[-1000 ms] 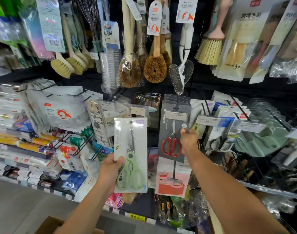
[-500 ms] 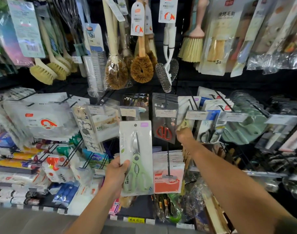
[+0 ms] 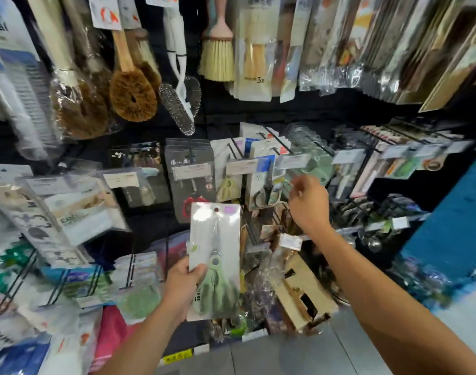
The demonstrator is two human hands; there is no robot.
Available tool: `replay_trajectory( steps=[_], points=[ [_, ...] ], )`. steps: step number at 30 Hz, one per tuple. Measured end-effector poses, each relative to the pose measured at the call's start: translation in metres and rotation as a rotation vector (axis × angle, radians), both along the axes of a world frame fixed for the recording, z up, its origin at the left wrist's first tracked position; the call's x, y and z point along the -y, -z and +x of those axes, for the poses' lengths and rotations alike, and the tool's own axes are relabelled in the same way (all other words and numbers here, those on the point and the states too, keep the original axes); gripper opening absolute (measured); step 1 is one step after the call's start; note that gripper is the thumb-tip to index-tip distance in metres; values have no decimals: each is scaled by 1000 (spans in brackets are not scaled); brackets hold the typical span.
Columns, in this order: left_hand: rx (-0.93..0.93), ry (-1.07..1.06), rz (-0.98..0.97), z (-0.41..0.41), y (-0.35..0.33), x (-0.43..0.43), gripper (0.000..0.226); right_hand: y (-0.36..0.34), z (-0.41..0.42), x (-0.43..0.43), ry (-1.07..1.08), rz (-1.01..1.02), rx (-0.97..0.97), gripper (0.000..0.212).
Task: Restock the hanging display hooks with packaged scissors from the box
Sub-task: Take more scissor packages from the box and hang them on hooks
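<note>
Head view, the only one, and it is motion-blurred. A person stands facing the display wall (image 3: 231,109), which is packed with hanging goods. The left hand (image 3: 182,285) grips the green scissors pack (image 3: 215,239) at its lower left edge, thumb across the front and fingers behind. The pack is upright with its hang hole at the top and sits on no hook. It is held out in front of the wall's lower middle, just under the red scissors card (image 3: 190,182) and overlapping that card's bottom. The right hand (image 3: 308,201) is up to the right of the pack, near the price tags (image 3: 293,161) at the hook tips, with its back to the camera and fingers curled forward. The blur hides whether it pinches a tag or hook, so I cannot tell. The scissors row across the wall's middle already carries stock: the red card, a pale green pair (image 3: 228,185) and a grey pair (image 3: 263,192). Brushes (image 3: 132,96) hang along the top edge. Progress, as a judgement: midway through one hang. The pack is in hand and not yet threaded on, and the pale green pair's hook looks the likely match. The supply box is out of view, so how much is left to hang is unknown.
</note>
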State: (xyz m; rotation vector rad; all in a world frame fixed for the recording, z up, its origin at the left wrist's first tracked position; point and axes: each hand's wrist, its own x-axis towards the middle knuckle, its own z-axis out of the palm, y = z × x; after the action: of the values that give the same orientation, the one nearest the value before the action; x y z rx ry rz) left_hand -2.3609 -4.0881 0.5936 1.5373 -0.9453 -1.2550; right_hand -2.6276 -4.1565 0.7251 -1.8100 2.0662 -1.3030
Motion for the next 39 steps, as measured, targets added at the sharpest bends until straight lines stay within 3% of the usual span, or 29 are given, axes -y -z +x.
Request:
replay_trajectory(
  steps=[4, 8, 12, 31, 39],
  points=[
    [8, -3, 36, -19, 4, 19, 22, -32, -18, 11, -94, -222, -360, 39],
    [15, -38, 33, -44, -2, 46, 22, -46, -31, 42, -272, -88, -630, 74],
    [27, -105, 47, -60, -5, 70, 20, -40, -37, 66, -351, 83, -810, 77],
    [7, -197, -144, -86, -23, 84, 29, -30, -39, 75, -391, -8, -757, 71],
    [-8, -179, -124, -88, -21, 100, 32, -29, -39, 77, -372, -33, -758, 70]
  ],
)
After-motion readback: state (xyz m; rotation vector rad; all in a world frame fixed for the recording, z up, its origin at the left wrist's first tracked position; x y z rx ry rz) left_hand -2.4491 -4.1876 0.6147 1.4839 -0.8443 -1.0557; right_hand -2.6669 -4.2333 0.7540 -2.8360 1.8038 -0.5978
